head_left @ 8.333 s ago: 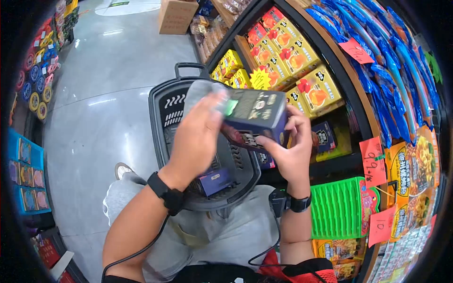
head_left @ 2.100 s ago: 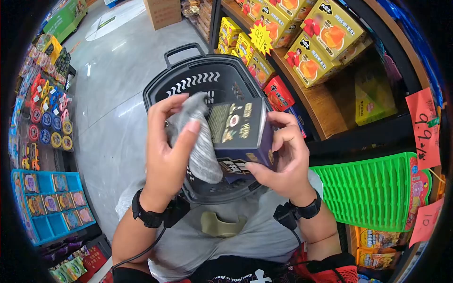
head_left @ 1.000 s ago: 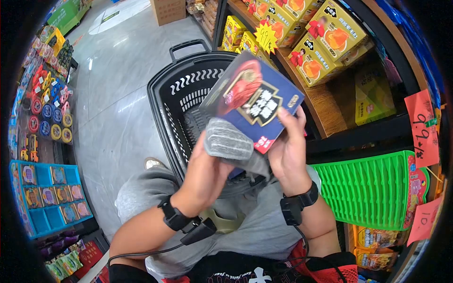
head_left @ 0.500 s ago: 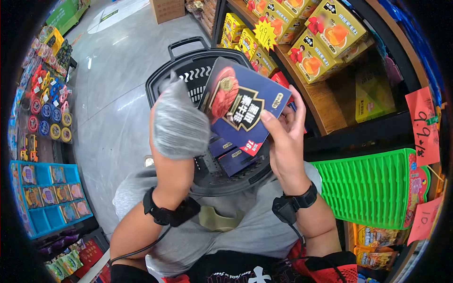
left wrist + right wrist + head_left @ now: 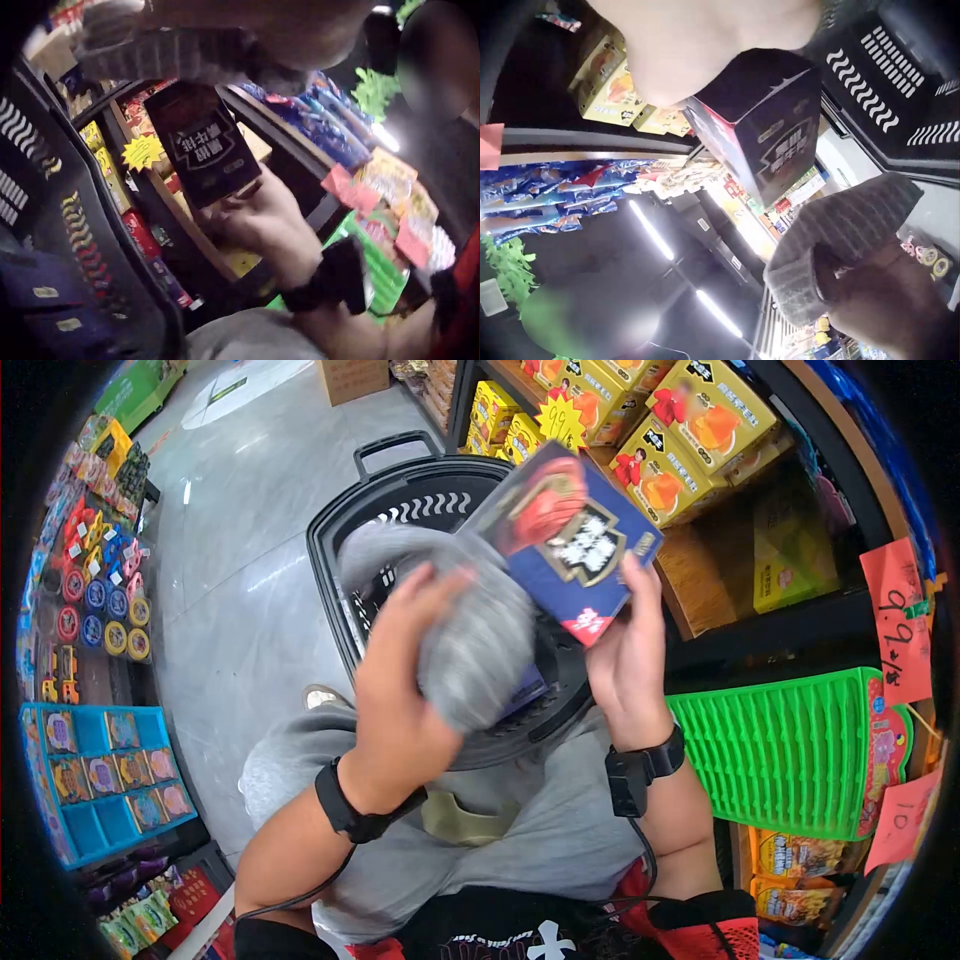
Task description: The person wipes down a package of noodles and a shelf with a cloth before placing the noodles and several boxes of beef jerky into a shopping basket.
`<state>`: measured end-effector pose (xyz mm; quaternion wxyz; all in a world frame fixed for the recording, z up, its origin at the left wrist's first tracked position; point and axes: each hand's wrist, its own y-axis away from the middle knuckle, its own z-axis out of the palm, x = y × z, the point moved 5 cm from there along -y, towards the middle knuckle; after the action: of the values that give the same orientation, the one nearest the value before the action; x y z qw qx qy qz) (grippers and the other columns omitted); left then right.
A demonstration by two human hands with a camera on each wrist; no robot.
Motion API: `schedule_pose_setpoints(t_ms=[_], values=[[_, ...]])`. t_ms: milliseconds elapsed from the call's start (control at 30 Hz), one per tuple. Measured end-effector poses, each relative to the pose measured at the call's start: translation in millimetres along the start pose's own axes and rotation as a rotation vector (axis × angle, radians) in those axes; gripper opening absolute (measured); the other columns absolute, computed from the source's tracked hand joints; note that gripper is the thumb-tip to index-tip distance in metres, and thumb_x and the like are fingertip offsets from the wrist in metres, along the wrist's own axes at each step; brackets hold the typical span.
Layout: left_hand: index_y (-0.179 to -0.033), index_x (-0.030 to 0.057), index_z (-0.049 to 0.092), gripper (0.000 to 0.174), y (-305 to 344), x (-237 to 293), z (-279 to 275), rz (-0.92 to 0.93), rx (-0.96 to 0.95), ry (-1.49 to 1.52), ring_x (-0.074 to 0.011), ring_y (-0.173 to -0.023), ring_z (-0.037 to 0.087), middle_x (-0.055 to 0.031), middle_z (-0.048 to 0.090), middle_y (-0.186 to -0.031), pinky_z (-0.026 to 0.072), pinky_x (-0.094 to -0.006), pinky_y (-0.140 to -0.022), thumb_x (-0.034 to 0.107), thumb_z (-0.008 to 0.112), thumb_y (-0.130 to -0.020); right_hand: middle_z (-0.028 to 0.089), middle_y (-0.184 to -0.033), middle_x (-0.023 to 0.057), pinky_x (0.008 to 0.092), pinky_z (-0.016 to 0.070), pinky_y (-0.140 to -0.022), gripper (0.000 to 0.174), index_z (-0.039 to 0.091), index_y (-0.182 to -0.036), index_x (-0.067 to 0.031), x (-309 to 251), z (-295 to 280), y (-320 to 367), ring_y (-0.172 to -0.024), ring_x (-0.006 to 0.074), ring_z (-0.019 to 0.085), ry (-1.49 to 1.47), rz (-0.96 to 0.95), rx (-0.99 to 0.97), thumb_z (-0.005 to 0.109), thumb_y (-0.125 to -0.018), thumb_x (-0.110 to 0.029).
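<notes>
My right hand [image 5: 632, 660] grips a dark blue box [image 5: 575, 540] by its near right corner, thumb over the front. The box is tilted above the basket, its red meat picture and white lettering facing up. My left hand [image 5: 405, 670] holds a grey striped cloth [image 5: 482, 645], bunched and blurred, just left of the box. In the right wrist view the cloth [image 5: 840, 232] hangs apart from the box [image 5: 772, 142]. Beneath both hands stands a black shopping basket [image 5: 322, 575]; dark blue boxes [image 5: 56, 300] lie inside it, as the left wrist view shows.
A shelf of yellow boxes [image 5: 705, 420] with a yellow price star [image 5: 562, 422] borders the right side. Nearer me are a green ribbed rack [image 5: 780, 750] and red price cards [image 5: 893, 625]. Grey floor [image 5: 235, 560] and a blue tray of packets [image 5: 105, 780] lie left.
The box has been turned from its side to its front, and has just shifted up and right. The cloth, raised at the left half a second ago, has swung right and down toward the box.
</notes>
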<state>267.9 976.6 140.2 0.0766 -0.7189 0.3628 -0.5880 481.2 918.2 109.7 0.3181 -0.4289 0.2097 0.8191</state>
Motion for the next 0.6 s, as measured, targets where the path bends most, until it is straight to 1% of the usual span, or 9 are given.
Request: schedule_pose_setpoints(t_ms=[33, 67, 133, 200, 233, 367, 433, 500, 600], values=[[-0.135, 0.0017, 0.058, 0.044, 1.2, -12.3, -6.4, -0.164, 0.082, 0.222, -0.0306, -0.125, 0.062, -0.0160, 0.066, -0.130, 0.0457, -0.0446, -0.109, 0.008, 0.064, -0.092, 0.061, -0.135, 0.0122, 0.0449, 0.0498, -0.105, 0.050, 0.045, -0.144, -0.0054, -1.3, -2.8, -2.1, -0.122, 0.0250, 0.061, -0.076, 0.076, -0.041, 0.059, -0.103, -0.032], [-0.140, -0.0004, 0.052, 0.043, 0.9, -23.3, -9.5, -0.347, 0.104, 0.443, -0.0235, -0.119, 0.064, -0.0136, 0.066, -0.126, 0.0471, -0.0449, -0.107, 0.009, 0.057, -0.099, 0.062, -0.136, 0.0116, 0.0461, 0.0495, -0.106, 0.049, 0.050, -0.142, -0.0058, -1.3, -3.1, -2.3, -0.122, 0.0253, 0.063, -0.153, 0.155, -0.082, 0.055, -0.105, -0.036], [-0.141, -0.0014, 0.050, 0.040, 3.6, -46.6, -1.5, -0.745, 0.207, 0.852, -0.0256, -0.121, 0.064, -0.0138, 0.065, -0.131, 0.0496, -0.0458, -0.106, 0.016, 0.044, -0.106, 0.065, -0.135, 0.0103, 0.0458, 0.0488, -0.107, 0.047, 0.056, -0.139, -0.0067, -0.8, 6.1, 6.6, -0.121, 0.0250, 0.064, -0.209, 0.222, -0.131, 0.050, -0.106, -0.040], [-0.141, -0.0014, 0.050, 0.041, 9.1, -51.8, 13.8, -0.998, 0.062, 1.248, -0.0283, -0.123, 0.064, -0.0150, 0.064, -0.135, 0.0505, -0.0473, -0.106, 0.020, 0.038, -0.108, 0.065, -0.135, 0.0104, 0.0448, 0.0489, -0.107, 0.047, 0.055, -0.139, -0.0062, 5.9, 8.7, 13.0, -0.120, 0.0245, 0.065, -0.263, 0.309, -0.172, 0.050, -0.106, -0.039], [-0.141, -0.0014, 0.051, 0.042, 12.8, -49.6, 20.4, -1.116, -0.020, 1.449, -0.0297, -0.123, 0.064, -0.0156, 0.063, -0.136, 0.0510, -0.0480, -0.106, 0.022, 0.035, -0.109, 0.062, -0.140, 0.0094, 0.0485, 0.0476, -0.108, 0.049, 0.053, -0.143, -0.0074, 12.1, 6.7, 10.3, -0.130, 0.0282, 0.059, -0.215, 0.295, -0.156, 0.046, -0.106, -0.039], [-0.141, -0.0018, 0.052, 0.046, 9.1, -45.8, 15.6, -1.070, -0.091, 1.451, -0.0308, -0.129, 0.060, -0.0168, 0.061, -0.141, 0.0446, -0.0494, -0.113, 0.025, 0.033, -0.108, 0.067, -0.132, 0.0151, 0.0407, 0.0525, -0.105, 0.046, 0.055, -0.139, -0.0001, 14.3, 18.4, 19.5, -0.117, 0.0239, 0.068, -0.022, 0.289, -0.181, 0.045, -0.107, -0.032], [-0.142, -0.0017, 0.052, 0.047, 6.0, -50.5, 8.8, -1.058, -0.088, 1.447, -0.0307, -0.130, 0.059, -0.0170, 0.061, -0.141, 0.0442, -0.0485, -0.114, 0.025, 0.033, -0.108, 0.068, -0.127, 0.0128, 0.0385, 0.0556, -0.099, 0.045, 0.055, -0.138, -0.0014, 10.5, 17.8, 16.4, -0.110, 0.0216, 0.070, 0.021, 0.304, -0.238, 0.047, -0.107, -0.032], [-0.143, -0.0020, 0.051, 0.047, -2.3, -56.3, -2.8, -0.940, -0.017, 1.517, -0.0312, -0.130, 0.059, -0.0176, 0.060, -0.142, 0.0437, -0.0484, -0.114, 0.025, 0.034, -0.108, 0.070, -0.124, 0.0116, 0.0371, 0.0585, -0.094, 0.044, 0.056, -0.136, -0.0005, 5.9, 11.1, 12.5, -0.107, 0.0198, 0.071, 0.051, 0.370, -0.243, 0.048, -0.105, -0.030], [-0.146, -0.0024, 0.047, 0.050, -12.7, -68.9, -25.9, -0.776, 0.022, 1.647, -0.0333, -0.134, 0.056, -0.0192, 0.057, -0.146, 0.0412, -0.0493, -0.116, 0.027, 0.033, -0.109, 0.069, -0.126, 0.0132, 0.0365, 0.0596, -0.092, 0.043, 0.057, -0.136, 0.0008, -0.7, 8.2, 12.2, -0.107, 0.0195, 0.071, 0.047, 0.322, -0.289, 0.049, -0.104, -0.027]])
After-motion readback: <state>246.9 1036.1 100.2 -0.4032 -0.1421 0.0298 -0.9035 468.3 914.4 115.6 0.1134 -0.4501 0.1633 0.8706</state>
